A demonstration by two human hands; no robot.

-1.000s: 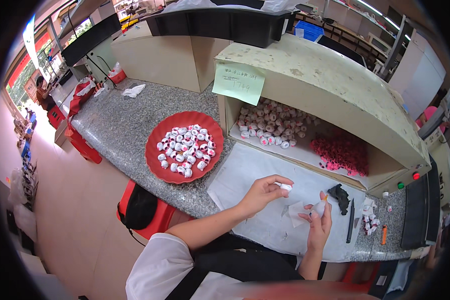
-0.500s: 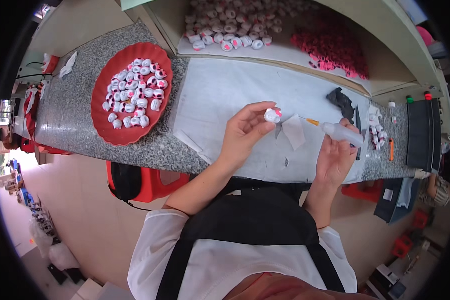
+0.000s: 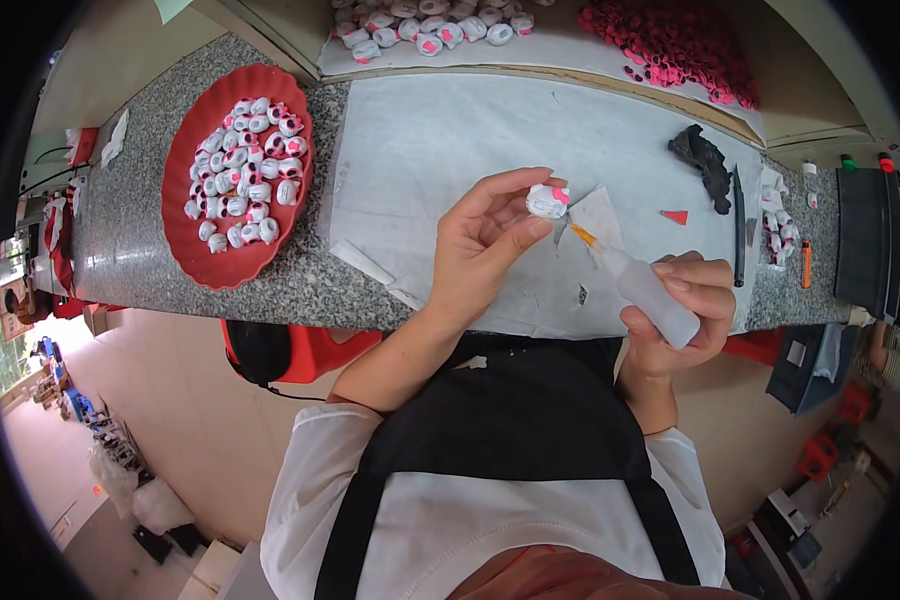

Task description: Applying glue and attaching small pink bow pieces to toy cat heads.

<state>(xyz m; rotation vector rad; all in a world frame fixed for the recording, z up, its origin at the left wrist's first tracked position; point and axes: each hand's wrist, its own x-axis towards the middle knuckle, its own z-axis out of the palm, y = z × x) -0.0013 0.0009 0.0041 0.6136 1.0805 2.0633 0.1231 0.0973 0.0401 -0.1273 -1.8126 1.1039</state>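
Looking down, we see the left hand (image 3: pixel 475 245) pinching a small white-and-pink bead (image 3: pixel 546 202) between thumb and fingers; our right hand (image 3: pixel 715 300) grips a squeeze bottle (image 3: pixel 658 308), its orange tip (image 3: pixel 583 236) just beside the bead, above the white paper (image 3: pixel 420 150). Contact we cannot tell.

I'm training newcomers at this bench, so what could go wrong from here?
The right hand holds a bottle with its orange tip close to the left hand, so it might poke it. The small white piece pinched there could slip out. Any leak from the tip could mark the white sheet below.
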